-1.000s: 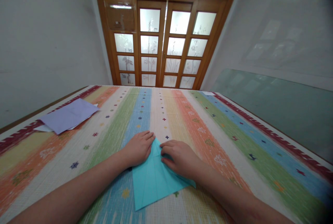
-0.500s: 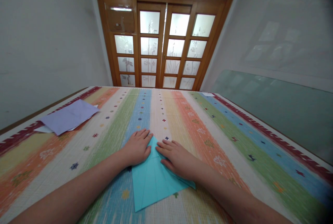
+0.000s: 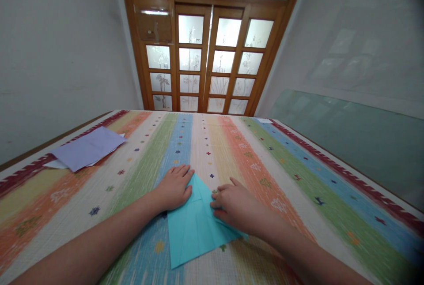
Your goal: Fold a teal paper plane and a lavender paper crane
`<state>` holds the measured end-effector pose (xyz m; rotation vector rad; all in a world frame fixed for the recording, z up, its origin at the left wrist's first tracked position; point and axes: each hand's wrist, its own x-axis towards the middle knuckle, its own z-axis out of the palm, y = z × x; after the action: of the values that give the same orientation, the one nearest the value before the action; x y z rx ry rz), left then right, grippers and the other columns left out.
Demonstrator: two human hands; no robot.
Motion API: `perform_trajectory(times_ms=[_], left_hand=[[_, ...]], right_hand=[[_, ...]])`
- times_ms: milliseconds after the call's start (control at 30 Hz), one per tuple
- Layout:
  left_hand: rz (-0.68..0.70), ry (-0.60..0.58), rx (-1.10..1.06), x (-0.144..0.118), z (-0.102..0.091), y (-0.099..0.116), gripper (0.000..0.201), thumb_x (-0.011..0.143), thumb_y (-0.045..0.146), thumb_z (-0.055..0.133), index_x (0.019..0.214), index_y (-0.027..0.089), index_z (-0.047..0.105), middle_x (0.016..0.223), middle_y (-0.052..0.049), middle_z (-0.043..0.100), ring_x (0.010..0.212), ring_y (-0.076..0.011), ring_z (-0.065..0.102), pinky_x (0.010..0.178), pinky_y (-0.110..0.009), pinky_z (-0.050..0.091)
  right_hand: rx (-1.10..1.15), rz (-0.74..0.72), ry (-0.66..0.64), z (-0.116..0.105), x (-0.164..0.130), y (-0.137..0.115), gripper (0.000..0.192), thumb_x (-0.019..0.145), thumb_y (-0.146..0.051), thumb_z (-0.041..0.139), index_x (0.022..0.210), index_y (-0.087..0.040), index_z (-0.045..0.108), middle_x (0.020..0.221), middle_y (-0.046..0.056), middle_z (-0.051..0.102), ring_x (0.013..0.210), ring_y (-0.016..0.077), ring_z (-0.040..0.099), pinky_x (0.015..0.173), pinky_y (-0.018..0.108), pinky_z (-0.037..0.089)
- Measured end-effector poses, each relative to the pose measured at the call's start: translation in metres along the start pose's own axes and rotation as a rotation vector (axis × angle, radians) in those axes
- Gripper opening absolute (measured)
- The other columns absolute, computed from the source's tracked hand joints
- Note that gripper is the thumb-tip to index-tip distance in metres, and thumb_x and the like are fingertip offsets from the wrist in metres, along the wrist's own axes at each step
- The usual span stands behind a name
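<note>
A turquoise sheet of folded paper [image 3: 194, 232] lies on the striped tablecloth in front of me, its narrow tip pointing away and crease lines running across it. My left hand [image 3: 175, 188] rests flat on the paper's upper left edge, fingers stretched out. At the right edge is my right hand [image 3: 233, 203], with the index finger raised a little and the other fingers curled at the paper's rim. Part of that right edge is hidden under the hand, so whether the fingers pinch the paper is unclear.
Lilac paper [image 3: 91, 146] lies over white sheets at the table's left side. The striped tablecloth [image 3: 281, 232] covers the table. A small white item [image 3: 264, 120] is at the far right edge. Beyond stand wooden glazed doors [image 3: 207, 55]; a pale green panel [image 3: 347, 130] leans at right.
My right hand has slid right and slightly toward me along the paper's right edge, uncovering its upper part, and its fingers have curled. My left hand has stayed in place.
</note>
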<state>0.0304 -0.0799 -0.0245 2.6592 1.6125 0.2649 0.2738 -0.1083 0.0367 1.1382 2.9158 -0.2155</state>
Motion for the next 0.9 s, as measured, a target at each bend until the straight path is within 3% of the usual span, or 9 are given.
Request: perform_trajectory(times_ms=[200,433,533,633,767,900], left_hand=[[-0.003,-0.006,-0.004,0.000,0.000,0.000,0.058,0.093,0.037,0.043,0.147,0.016,0.042,0.153,-0.016,0.039,0.141,-0.0325,0.036,0.114,-0.052,0.025],[-0.001,0.002,0.010,0.000,0.001,0.000,0.057,0.093,0.038,0.043,0.146,0.017,0.042,0.153,-0.015,0.040,0.140,-0.0313,0.037,0.114,-0.050,0.026],[-0.010,-0.022,0.014,0.000,-0.001,0.001,0.058,0.093,0.038,0.042,0.147,0.017,0.041,0.154,-0.015,0.039,0.141,-0.0314,0.036,0.115,-0.050,0.024],[-0.018,-0.039,0.020,0.000,-0.003,0.002,0.060,0.093,0.039,0.041,0.148,0.015,0.040,0.154,-0.015,0.037,0.142,-0.0313,0.034,0.116,-0.049,0.024],[-0.023,-0.047,0.016,0.000,-0.005,0.003,0.059,0.094,0.038,0.040,0.148,0.015,0.040,0.155,-0.016,0.037,0.142,-0.0322,0.034,0.116,-0.051,0.023],[-0.028,-0.045,0.007,0.000,-0.005,0.004,0.059,0.093,0.038,0.041,0.148,0.015,0.040,0.154,-0.016,0.038,0.141,-0.0328,0.035,0.115,-0.052,0.024]], right_hand=[[-0.024,0.129,-0.102,-0.024,-0.012,-0.019,0.009,0.078,-0.029,0.072,0.073,-0.025,0.077,0.075,0.007,0.073,0.077,0.0256,0.068,0.103,0.057,0.035],[-0.024,0.152,-0.103,-0.030,-0.022,-0.016,0.019,0.071,-0.037,0.079,0.061,-0.022,0.075,0.060,0.008,0.069,0.063,0.0247,0.066,0.100,0.057,0.039],[-0.102,0.156,-0.148,-0.038,-0.025,-0.016,0.024,0.072,-0.044,0.078,0.066,-0.020,0.077,0.062,0.011,0.070,0.064,0.0273,0.067,0.080,0.046,0.049],[-0.183,0.173,-0.225,-0.047,-0.028,-0.023,0.030,0.073,-0.047,0.076,0.073,-0.017,0.079,0.064,0.013,0.072,0.067,0.0311,0.070,0.059,0.035,0.046],[-0.225,0.182,-0.270,-0.049,-0.033,-0.032,0.039,0.073,-0.053,0.072,0.076,-0.015,0.080,0.070,0.016,0.074,0.063,0.0308,0.071,0.050,0.031,0.039],[-0.201,0.166,-0.319,-0.046,-0.042,-0.028,0.029,0.067,-0.045,0.075,0.070,-0.016,0.079,0.063,0.014,0.072,0.054,0.0271,0.068,0.044,0.030,0.030]])
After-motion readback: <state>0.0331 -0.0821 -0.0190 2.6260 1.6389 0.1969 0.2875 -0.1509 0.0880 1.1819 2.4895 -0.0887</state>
